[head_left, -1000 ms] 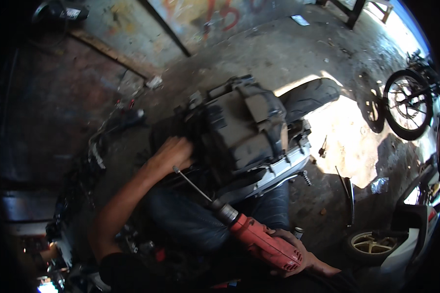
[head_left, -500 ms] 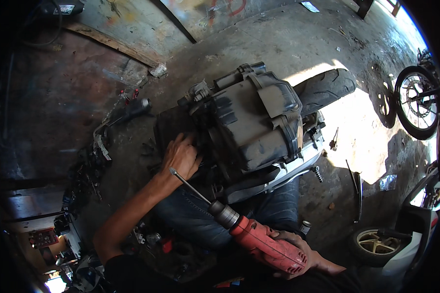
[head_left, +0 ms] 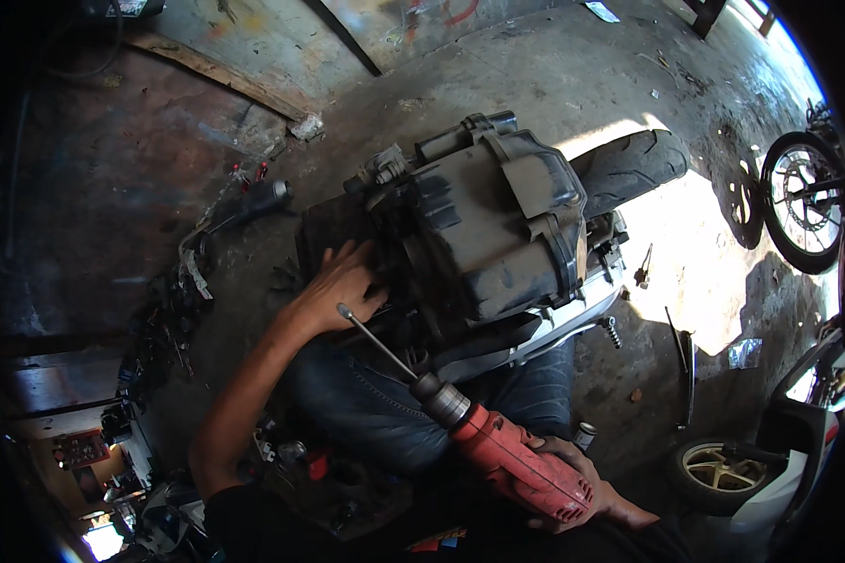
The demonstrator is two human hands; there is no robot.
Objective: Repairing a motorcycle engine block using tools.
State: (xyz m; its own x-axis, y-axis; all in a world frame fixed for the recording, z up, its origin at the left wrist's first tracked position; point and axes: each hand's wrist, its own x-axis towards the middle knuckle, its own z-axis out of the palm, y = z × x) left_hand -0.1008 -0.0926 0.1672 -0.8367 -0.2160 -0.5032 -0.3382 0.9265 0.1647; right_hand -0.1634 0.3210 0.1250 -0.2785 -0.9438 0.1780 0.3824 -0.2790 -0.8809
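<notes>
A dusty black scooter engine housing (head_left: 483,230) with rear tyre (head_left: 634,164) and silver side section (head_left: 573,319) lies in front of my jeans-clad legs (head_left: 366,403). My left hand (head_left: 343,286) rests at the housing's dark left side, fingers apart and bent, some fingertips hidden among the parts. My right hand (head_left: 577,469) is closed round a red power drill (head_left: 512,455), held low at the right. Its long metal bit (head_left: 380,342) points up-left, its tip just beside my left hand, appearing in front of it; I cannot tell whether it touches anything.
Motorcycle parts (head_left: 197,253) and a cylindrical exhaust-like piece (head_left: 263,197) lie along the left. A painted panel (head_left: 253,47) stands behind. At right are a motorcycle wheel (head_left: 803,202), a gold-rimmed wheel (head_left: 718,464), thin metal pieces (head_left: 685,375) and a plastic packet (head_left: 744,353) on concrete.
The view has shifted, so the housing sits higher and further right. My left fingers have spread somewhat at the housing's side. The drill's tip has risen slightly beside that hand.
</notes>
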